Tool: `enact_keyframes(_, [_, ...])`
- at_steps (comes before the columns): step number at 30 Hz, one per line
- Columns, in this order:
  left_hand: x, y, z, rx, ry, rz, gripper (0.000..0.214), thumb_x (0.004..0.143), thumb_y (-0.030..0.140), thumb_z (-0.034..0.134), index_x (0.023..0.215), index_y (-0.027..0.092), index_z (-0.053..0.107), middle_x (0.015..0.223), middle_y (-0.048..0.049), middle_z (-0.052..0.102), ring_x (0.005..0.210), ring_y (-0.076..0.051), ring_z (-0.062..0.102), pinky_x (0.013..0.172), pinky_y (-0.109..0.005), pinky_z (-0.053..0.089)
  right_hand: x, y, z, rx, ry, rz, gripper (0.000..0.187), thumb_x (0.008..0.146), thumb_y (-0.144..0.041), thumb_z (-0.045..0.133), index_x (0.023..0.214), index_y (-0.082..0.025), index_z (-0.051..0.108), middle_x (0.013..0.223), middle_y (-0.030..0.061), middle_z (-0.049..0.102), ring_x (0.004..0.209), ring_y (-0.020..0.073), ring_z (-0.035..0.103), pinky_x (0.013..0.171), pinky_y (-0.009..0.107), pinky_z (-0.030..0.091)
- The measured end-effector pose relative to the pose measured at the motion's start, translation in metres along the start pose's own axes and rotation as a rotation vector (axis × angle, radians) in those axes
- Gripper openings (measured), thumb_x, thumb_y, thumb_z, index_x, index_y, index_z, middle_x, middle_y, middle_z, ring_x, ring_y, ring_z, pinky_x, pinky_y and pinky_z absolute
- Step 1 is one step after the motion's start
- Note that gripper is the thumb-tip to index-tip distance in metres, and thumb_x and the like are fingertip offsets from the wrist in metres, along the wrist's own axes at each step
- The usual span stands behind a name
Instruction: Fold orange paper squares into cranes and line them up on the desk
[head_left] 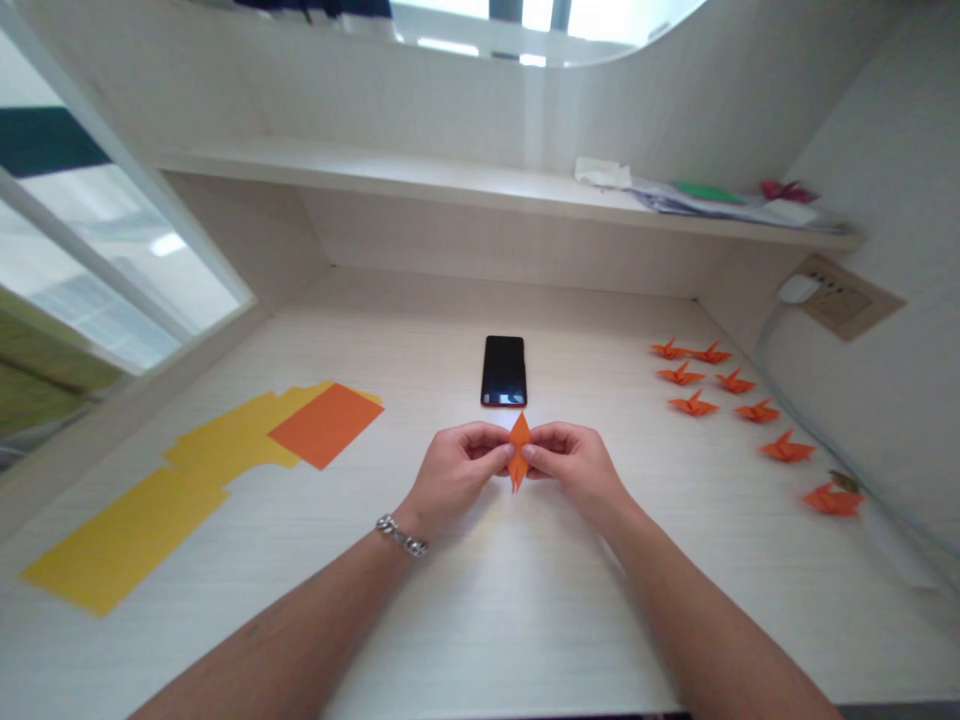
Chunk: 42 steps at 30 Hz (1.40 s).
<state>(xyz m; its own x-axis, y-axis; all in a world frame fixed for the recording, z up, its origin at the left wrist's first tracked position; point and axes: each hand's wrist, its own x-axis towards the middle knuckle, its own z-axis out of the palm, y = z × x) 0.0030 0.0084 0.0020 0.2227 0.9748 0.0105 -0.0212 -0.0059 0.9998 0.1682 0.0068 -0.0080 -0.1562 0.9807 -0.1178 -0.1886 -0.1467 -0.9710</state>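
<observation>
A small folded orange paper piece (518,450), diamond-shaped and pointed at both ends, is held upright just above the desk. My left hand (456,470) pinches its left side and my right hand (576,468) pinches its right side, fingers closed on it. A silver bracelet (402,536) sits on my left wrist. A black phone (503,370) lies flat on the desk just beyond the paper.
Yellow paper sheets (150,510) and one orange sheet (325,424) lie at the left. Several finished orange paper cranes (735,395) stand in rows at the right. A wall socket with a white plug (825,295) and papers on the shelf (705,200) are at the back right.
</observation>
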Motion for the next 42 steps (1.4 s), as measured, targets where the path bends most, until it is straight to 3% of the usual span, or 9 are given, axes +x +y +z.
enact_keyframes(8, [-0.002, 0.007, -0.001, -0.046, -0.010, -0.005, 0.007, 0.068, 0.013, 0.069, 0.074, 0.013, 0.071, 0.071, -0.0040, 0.071, 0.065, -0.015, 0.067, 0.065, -0.027, 0.057, -0.005, -0.007, 0.001, 0.106, -0.007, 0.004, 0.022, 0.053, -0.025, 0.082, 0.068, -0.015, 0.069, 0.063, 0.0020, 0.069, 0.060, 0.0176, 0.067, 0.062, 0.034, 0.058])
enact_keyframes(14, [-0.003, 0.006, -0.002, 0.088, -0.025, 0.088, 0.007, 0.069, 0.014, 0.068, 0.075, 0.015, 0.072, 0.076, -0.0054, 0.072, 0.070, -0.016, 0.067, 0.069, -0.026, 0.055, -0.005, -0.009, -0.002, 0.050, -0.056, 0.062, 0.020, 0.064, -0.031, 0.075, 0.071, -0.014, 0.068, 0.067, 0.0040, 0.068, 0.065, 0.0177, 0.067, 0.065, 0.034, 0.057])
enact_keyframes(18, [-0.002, 0.003, -0.002, 0.061, -0.018, 0.070, 0.009, 0.071, 0.017, 0.068, 0.078, 0.015, 0.072, 0.078, -0.0062, 0.073, 0.073, -0.018, 0.068, 0.071, -0.029, 0.056, -0.004, -0.004, -0.002, -0.089, -0.007, -0.048, 0.022, 0.061, -0.029, 0.078, 0.073, -0.015, 0.066, 0.067, 0.0026, 0.068, 0.064, 0.0178, 0.066, 0.062, 0.032, 0.056])
enact_keyframes(23, [-0.001, 0.001, -0.002, 0.036, -0.001, 0.053, 0.018, 0.071, 0.025, 0.071, 0.084, 0.014, 0.070, 0.082, -0.0072, 0.072, 0.074, -0.018, 0.068, 0.070, -0.029, 0.057, -0.006, -0.004, -0.001, -0.267, 0.045, -0.188, 0.018, 0.067, -0.030, 0.075, 0.074, -0.017, 0.065, 0.071, 0.0041, 0.068, 0.067, 0.0190, 0.065, 0.065, 0.032, 0.054])
enact_keyframes(31, [-0.001, 0.000, -0.002, 0.113, 0.026, 0.078, 0.014, 0.070, 0.026, 0.072, 0.078, 0.015, 0.069, 0.075, -0.0050, 0.071, 0.069, -0.017, 0.066, 0.066, -0.028, 0.055, -0.008, -0.005, -0.001, -0.417, 0.037, -0.250, 0.012, 0.072, -0.029, 0.071, 0.073, -0.019, 0.066, 0.071, 0.0036, 0.068, 0.066, 0.0180, 0.063, 0.063, 0.030, 0.051])
enact_keyframes(42, [-0.003, -0.003, 0.002, 0.057, 0.035, 0.038, 0.014, 0.065, 0.019, 0.076, 0.073, 0.014, 0.066, 0.069, -0.0025, 0.068, 0.063, -0.013, 0.063, 0.062, -0.024, 0.053, -0.005, -0.003, -0.004, -0.218, -0.069, -0.148, 0.009, 0.064, -0.018, 0.070, 0.066, -0.018, 0.062, 0.065, -0.0024, 0.061, 0.061, 0.0130, 0.057, 0.058, 0.025, 0.046])
